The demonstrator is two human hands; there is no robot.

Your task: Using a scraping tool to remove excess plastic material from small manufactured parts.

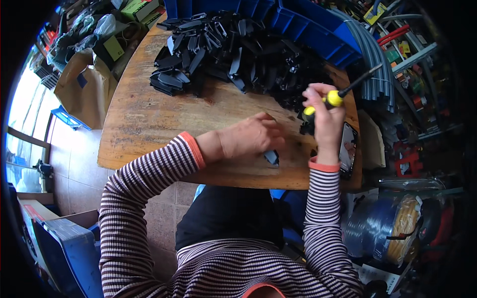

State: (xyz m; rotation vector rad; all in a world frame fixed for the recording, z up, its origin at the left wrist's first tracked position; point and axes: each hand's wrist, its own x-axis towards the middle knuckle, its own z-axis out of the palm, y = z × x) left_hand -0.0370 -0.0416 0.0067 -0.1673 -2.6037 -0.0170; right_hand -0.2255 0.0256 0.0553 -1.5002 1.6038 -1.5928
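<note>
My right hand (325,116) is closed round a yellow and black screwdriver (334,98), its dark shaft pointing up and to the right, away from the tabletop. Over the middle of the wooden table (144,124) my left hand (251,135) is closed, with fingers curled and slightly blurred; what they hold, if anything, is hidden. Just below its fingers lies a small dark plastic piece (271,157) with a pale grey face. A large heap of black plastic parts (223,49) covers the far side of the table, its right end reaching close to my right hand.
Blue plastic bins (318,32) stand behind the heap. A phone (348,149) lies at the table's right edge, beside my right wrist. Grey tubes (375,74) and crowded shelves are at the right. A brown paper bag (84,89) stands left of the table.
</note>
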